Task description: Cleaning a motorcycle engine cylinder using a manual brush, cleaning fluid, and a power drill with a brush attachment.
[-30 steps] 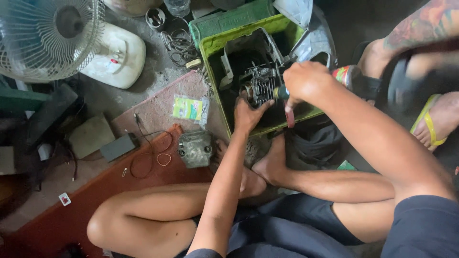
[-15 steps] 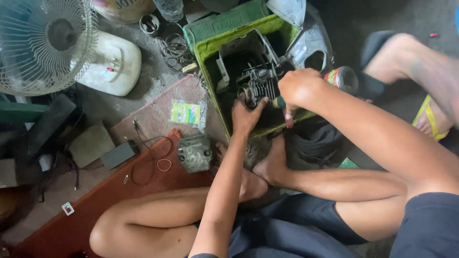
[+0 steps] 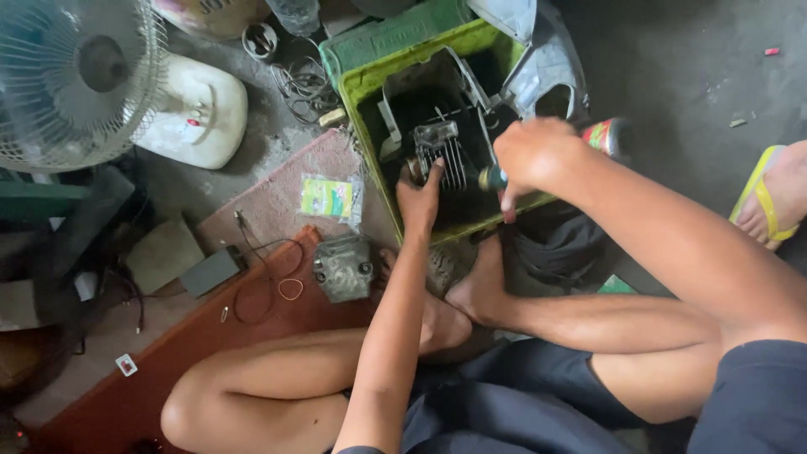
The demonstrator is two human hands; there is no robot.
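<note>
Dull grey finned metal engine block (image 3: 444, 160) looks greasy and matt inside the scuffed lime-green plastic crate (image 3: 367, 113); glossy red metal spray can (image 3: 607, 136) catches light; grimy cast-metal cover (image 3: 343, 267) sits rough and pitted; white plastic fan base (image 3: 195, 113) is smooth, slightly shiny; reddish wooden board (image 3: 168, 353) appears worn, matt

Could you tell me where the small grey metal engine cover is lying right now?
In the head view, the small grey metal engine cover lies left of centre on the floor, just left of the left forearm, below the green-and-yellow packet.
</note>
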